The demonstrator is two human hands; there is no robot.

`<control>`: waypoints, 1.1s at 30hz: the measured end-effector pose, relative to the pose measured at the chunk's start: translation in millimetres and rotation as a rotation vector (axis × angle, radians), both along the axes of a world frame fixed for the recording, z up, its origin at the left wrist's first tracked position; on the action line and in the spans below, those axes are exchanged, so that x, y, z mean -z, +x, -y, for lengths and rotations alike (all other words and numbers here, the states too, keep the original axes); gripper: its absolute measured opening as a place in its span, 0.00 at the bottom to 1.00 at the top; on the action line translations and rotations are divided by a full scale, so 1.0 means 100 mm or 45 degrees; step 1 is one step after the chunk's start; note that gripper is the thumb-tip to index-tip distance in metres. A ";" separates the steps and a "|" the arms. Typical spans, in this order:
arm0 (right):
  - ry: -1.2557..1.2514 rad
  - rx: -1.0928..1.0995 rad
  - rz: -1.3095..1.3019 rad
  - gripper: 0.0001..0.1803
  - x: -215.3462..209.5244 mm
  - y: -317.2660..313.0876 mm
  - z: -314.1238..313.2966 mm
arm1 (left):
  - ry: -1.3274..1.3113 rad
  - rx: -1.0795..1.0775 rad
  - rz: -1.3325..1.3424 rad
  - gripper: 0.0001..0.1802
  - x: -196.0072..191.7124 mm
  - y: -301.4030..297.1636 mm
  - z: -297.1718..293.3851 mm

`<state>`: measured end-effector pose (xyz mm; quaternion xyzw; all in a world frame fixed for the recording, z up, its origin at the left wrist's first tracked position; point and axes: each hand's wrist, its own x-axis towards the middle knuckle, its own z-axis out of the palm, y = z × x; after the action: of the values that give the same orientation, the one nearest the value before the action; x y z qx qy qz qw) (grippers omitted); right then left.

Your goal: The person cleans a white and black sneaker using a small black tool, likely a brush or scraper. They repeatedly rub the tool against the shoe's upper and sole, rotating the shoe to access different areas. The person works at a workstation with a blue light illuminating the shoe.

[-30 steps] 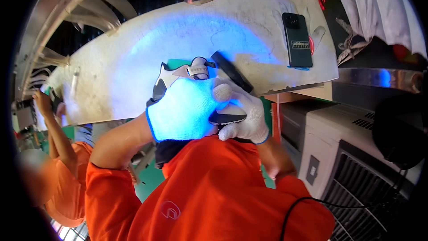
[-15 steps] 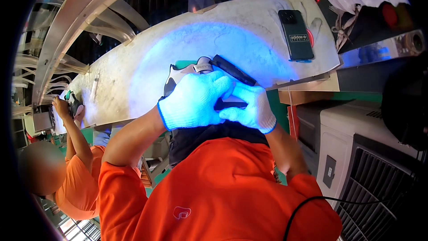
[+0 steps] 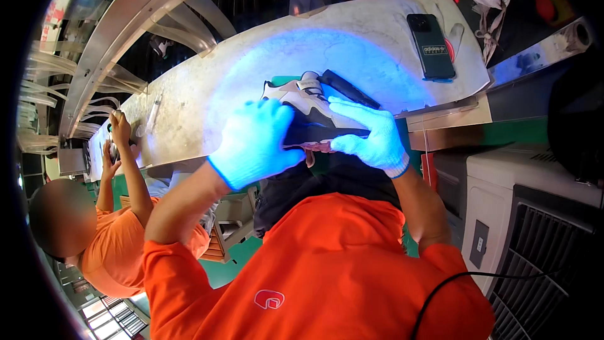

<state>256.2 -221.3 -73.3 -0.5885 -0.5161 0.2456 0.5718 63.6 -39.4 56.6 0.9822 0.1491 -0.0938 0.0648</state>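
A white and black shoe (image 3: 313, 119) lies on its side at the near edge of the table, lit by blue light. My left hand (image 3: 257, 145), in a white knit glove, lies against its left part with fingers and thumb apart. From the right, my gloved right hand (image 3: 375, 137) holds the shoe's dark end between thumb and fingers. Just beyond the shoe is a long black object (image 3: 350, 90) whose kind I cannot make out. A bit of green (image 3: 284, 80) shows behind the shoe.
A phone (image 3: 431, 47) lies on the pale tabletop (image 3: 182, 113) at the far right. Clear bent tubes (image 3: 189, 28) and a metal frame stand along the far left. At left, a co-worker's hands (image 3: 116, 135) handle another shoe. A grey machine (image 3: 503, 208) is at right.
My hands, close together over the shoe before, have come apart, the left one opening its fingers. More of the shoe shows now. The co-worker's hands have shifted on the other shoe.
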 end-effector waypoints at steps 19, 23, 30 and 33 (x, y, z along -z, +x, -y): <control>-0.134 0.005 0.414 0.45 -0.45 0.03 -0.09 | -0.496 0.079 -0.072 0.21 0.09 0.46 -0.22; 0.075 0.156 0.414 0.40 -0.35 0.00 -0.15 | -0.551 0.075 -0.030 0.20 0.10 0.49 -0.25; -0.104 0.097 0.396 0.38 -0.39 0.05 -0.15 | -0.668 -0.007 0.046 0.23 0.17 0.50 -0.27; -0.018 0.136 0.378 0.38 -0.33 0.05 -0.20 | -0.730 -0.010 0.141 0.26 0.22 0.48 -0.29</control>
<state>261.3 -201.7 -40.1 -0.6490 -0.5613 0.1288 0.4972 111.9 -10.2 35.0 0.9268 0.1165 -0.0780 0.3483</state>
